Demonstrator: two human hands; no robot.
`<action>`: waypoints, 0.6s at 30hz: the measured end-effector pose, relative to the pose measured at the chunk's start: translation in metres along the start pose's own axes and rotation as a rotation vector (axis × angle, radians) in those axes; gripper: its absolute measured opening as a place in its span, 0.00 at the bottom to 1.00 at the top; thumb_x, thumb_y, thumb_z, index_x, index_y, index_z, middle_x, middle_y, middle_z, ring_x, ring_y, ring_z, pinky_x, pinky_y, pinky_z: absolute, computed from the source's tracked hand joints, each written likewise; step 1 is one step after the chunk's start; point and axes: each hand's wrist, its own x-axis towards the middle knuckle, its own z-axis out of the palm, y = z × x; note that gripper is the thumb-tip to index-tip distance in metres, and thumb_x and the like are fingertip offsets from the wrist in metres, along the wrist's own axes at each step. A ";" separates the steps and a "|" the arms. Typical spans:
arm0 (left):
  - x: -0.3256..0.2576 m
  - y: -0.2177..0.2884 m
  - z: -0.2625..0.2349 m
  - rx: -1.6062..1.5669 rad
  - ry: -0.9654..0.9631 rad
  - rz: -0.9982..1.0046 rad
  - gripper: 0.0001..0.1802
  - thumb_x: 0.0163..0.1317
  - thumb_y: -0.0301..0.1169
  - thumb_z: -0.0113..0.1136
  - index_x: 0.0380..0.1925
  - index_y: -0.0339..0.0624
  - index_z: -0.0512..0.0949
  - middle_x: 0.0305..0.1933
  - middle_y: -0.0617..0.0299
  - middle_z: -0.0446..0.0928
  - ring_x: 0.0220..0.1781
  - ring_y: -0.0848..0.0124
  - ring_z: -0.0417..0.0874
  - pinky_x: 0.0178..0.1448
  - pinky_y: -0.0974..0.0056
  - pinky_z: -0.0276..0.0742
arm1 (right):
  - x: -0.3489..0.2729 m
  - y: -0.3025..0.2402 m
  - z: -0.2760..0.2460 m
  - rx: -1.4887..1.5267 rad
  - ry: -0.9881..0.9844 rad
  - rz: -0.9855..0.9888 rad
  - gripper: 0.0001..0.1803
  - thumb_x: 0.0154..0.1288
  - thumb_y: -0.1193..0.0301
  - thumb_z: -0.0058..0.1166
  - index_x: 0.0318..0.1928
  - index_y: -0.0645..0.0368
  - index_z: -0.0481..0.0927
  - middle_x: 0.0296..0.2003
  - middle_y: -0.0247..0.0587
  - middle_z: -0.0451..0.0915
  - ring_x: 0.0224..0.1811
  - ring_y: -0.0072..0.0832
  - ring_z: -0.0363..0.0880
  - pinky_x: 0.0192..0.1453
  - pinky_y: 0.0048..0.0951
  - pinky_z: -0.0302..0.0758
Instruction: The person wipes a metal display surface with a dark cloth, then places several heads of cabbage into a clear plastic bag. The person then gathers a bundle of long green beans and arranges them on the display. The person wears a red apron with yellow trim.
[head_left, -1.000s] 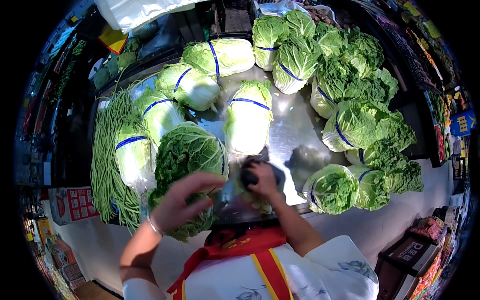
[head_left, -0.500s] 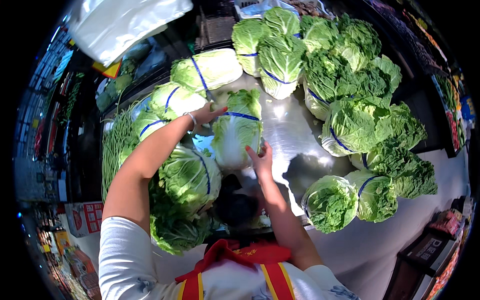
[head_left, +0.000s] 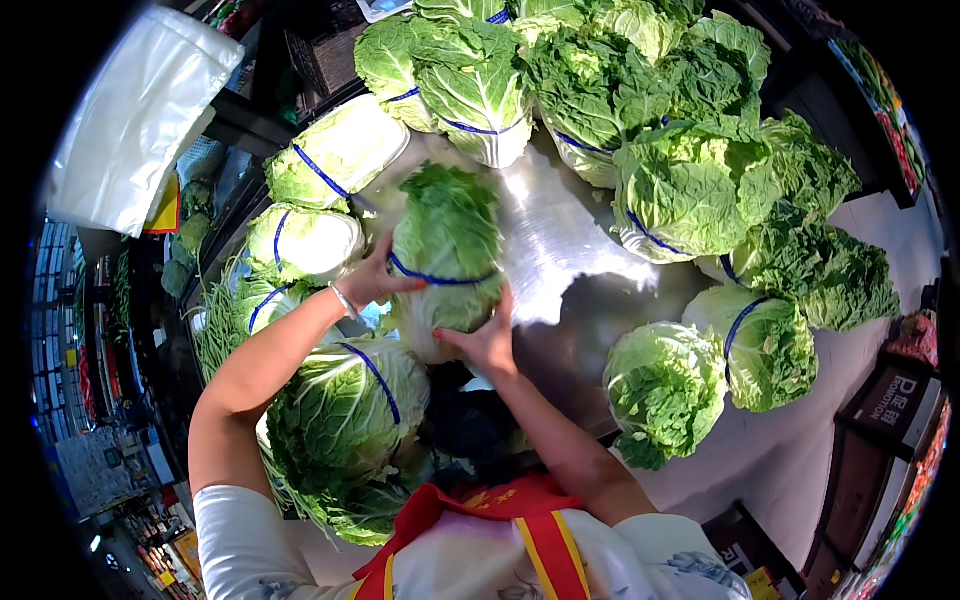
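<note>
Between my two hands is a napa cabbage (head_left: 450, 225) with a blue band round its middle, its leafy green end pointing away from me. My left hand (head_left: 370, 277) grips its left side near the band, the fingers partly hidden by the leaves. My right hand (head_left: 484, 340) holds the pale lower end from the right, with the thumb across the front. Close to my left forearm lie a banded cabbage (head_left: 305, 243) and a larger cabbage (head_left: 350, 400). Another pale banded cabbage (head_left: 340, 150) lies just beyond my left hand.
Banded cabbages (head_left: 690, 190) are heaped along the far and right sides of the shiny metal table (head_left: 540, 250). Two more, including a leafy cabbage (head_left: 665, 385), sit at the right edge. Long green beans (head_left: 212, 325) lie at the left. Clear plastic bags (head_left: 145, 115) hang at the upper left.
The held cabbage has turned, so its green leaves now face up where the pale stalk showed before. My right hand has moved onto its lower end. The whole view has shifted.
</note>
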 end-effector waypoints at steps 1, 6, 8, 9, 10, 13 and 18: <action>-0.007 0.010 0.008 0.061 -0.060 0.145 0.59 0.42 0.33 0.74 0.67 0.45 0.41 0.64 0.58 0.57 0.66 0.69 0.56 0.68 0.61 0.53 | -0.010 -0.011 -0.005 0.017 0.052 -0.043 0.65 0.23 0.62 0.77 0.63 0.65 0.49 0.55 0.52 0.59 0.59 0.46 0.59 0.64 0.41 0.58; 0.013 0.067 0.045 0.432 -0.326 0.666 0.63 0.32 0.36 0.77 0.65 0.40 0.43 0.64 0.53 0.56 0.66 0.64 0.57 0.68 0.60 0.54 | -0.020 -0.021 -0.032 1.738 -0.198 0.202 0.36 0.61 0.49 0.45 0.66 0.48 0.52 0.67 0.38 0.51 0.66 0.42 0.54 0.65 0.54 0.55; 0.032 0.077 0.052 0.597 -0.327 0.839 0.61 0.34 0.37 0.76 0.65 0.40 0.44 0.62 0.51 0.60 0.65 0.63 0.61 0.66 0.59 0.58 | -0.020 -0.017 -0.045 1.326 0.140 0.148 0.37 0.62 0.42 0.38 0.67 0.45 0.51 0.68 0.35 0.49 0.67 0.43 0.51 0.62 0.62 0.57; 0.038 0.076 0.058 0.614 -0.351 0.800 0.60 0.34 0.36 0.76 0.64 0.40 0.45 0.62 0.51 0.60 0.65 0.63 0.61 0.66 0.60 0.58 | -0.018 -0.005 -0.048 1.095 0.222 0.026 0.38 0.61 0.45 0.40 0.67 0.47 0.51 0.67 0.38 0.48 0.67 0.43 0.51 0.63 0.59 0.56; 0.047 0.075 0.064 0.632 -0.381 0.767 0.60 0.34 0.36 0.76 0.64 0.39 0.46 0.63 0.51 0.59 0.65 0.63 0.61 0.66 0.61 0.57 | -0.014 0.008 -0.053 0.829 0.337 -0.074 0.39 0.59 0.47 0.43 0.66 0.49 0.51 0.67 0.40 0.48 0.67 0.44 0.51 0.63 0.57 0.56; 0.071 0.084 0.086 0.605 -0.456 0.786 0.58 0.34 0.35 0.76 0.64 0.38 0.49 0.63 0.50 0.59 0.64 0.63 0.62 0.66 0.62 0.58 | -0.009 0.016 -0.068 0.010 0.541 -0.213 0.38 0.52 0.63 0.59 0.60 0.63 0.57 0.60 0.51 0.57 0.62 0.44 0.57 0.64 0.45 0.56; 0.097 0.121 0.113 0.469 -0.604 0.820 0.55 0.37 0.31 0.74 0.64 0.38 0.49 0.59 0.53 0.65 0.59 0.69 0.66 0.62 0.65 0.63 | -0.016 0.001 -0.085 -0.547 0.621 -0.199 0.29 0.49 0.67 0.67 0.48 0.71 0.71 0.42 0.53 0.76 0.45 0.43 0.74 0.53 0.38 0.68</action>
